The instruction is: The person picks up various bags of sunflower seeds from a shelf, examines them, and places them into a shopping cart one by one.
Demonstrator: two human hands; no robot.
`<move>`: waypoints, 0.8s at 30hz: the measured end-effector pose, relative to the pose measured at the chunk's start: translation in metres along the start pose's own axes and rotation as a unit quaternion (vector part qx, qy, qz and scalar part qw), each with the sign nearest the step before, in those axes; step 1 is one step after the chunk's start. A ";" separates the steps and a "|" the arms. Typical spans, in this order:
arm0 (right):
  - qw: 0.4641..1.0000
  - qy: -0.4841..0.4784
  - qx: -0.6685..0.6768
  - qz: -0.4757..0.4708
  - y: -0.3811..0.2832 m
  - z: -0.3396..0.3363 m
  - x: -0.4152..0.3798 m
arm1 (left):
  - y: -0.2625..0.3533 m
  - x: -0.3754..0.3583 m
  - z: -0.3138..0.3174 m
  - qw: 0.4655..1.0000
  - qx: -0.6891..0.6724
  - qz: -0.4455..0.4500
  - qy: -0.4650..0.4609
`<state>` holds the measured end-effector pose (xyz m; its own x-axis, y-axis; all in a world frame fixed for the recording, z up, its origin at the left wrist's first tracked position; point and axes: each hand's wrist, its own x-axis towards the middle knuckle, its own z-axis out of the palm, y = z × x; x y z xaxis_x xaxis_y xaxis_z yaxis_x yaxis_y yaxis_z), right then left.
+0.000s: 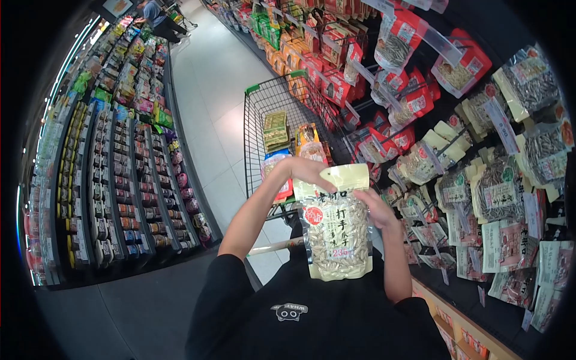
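Observation:
A clear-and-cream bag of melon or sunflower seeds [339, 240] hangs upright in front of my chest, its printed front facing me. My left hand [307, 172] is closed on its top left edge, the thumb lying across the front. At the upper right edge, my right hand [377, 209] also grips it, thumb on the front and the other fingers hidden behind. Just beyond the bag stands a wire shopping cart [255, 120] with green corners. Inside it are green-yellow packs [275, 129], an orange bag [309, 144] and a blue-and-red bag partly hidden by my left arm.
On the right, hanging snack bags [504, 192] fill the rack, with price tags [500, 125] sticking out. Shelves of jars and packets [123, 180] line the left. A tiled aisle [207, 84] runs ahead, and another person [162, 21] stands at its far left beside a cart.

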<state>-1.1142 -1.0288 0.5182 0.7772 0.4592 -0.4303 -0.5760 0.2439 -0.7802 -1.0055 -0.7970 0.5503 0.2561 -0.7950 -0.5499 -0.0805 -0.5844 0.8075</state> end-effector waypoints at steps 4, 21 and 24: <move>0.997 0.043 0.027 -0.057 0.022 -0.003 0.022 | -0.025 -0.005 -0.006 0.997 0.060 0.007 0.047; 0.559 -0.039 -0.111 -0.821 -0.182 0.129 -0.133 | -0.259 0.031 -0.058 0.524 -0.458 0.124 0.707; 0.550 -0.034 -0.117 -0.826 -0.194 0.146 -0.122 | -0.313 0.070 -0.065 0.438 -0.446 0.032 0.780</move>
<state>-1.1343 -1.0082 0.7887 0.1756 -0.1908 0.9658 0.9571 0.2627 -0.1221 -0.8995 -0.6588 0.2731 0.6838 0.6794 -0.2662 0.0945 0.2793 0.9555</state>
